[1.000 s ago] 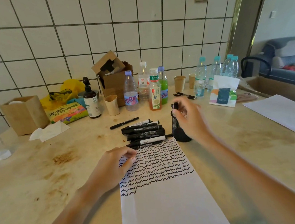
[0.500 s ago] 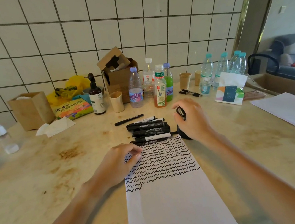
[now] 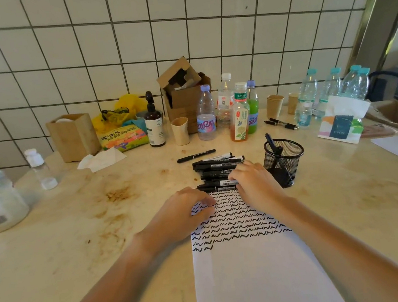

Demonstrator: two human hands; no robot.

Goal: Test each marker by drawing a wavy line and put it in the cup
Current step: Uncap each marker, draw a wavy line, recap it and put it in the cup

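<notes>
Now right hand (image 3: 252, 182) off cup (image 3: 284, 161), on markers (image 3: 216, 171).

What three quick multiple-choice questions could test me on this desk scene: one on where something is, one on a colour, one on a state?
1. Where is the mesh cup?
A. Left of the paper
B. Just right of the marker pile
C. Against the wall

2. What colour are the wavy lines on the paper?
A. Red
B. Blue
C. Black

3. What is the right hand doing?
A. Resting its fingers on the marker pile
B. Holding a bottle
C. Lying flat, far from the markers

Answers:
1. B, the cup stands beside the pile's right end.
2. C, every squiggle is black.
3. A, the fingers lie on the pile; whether they grip a marker cannot be told.
</notes>
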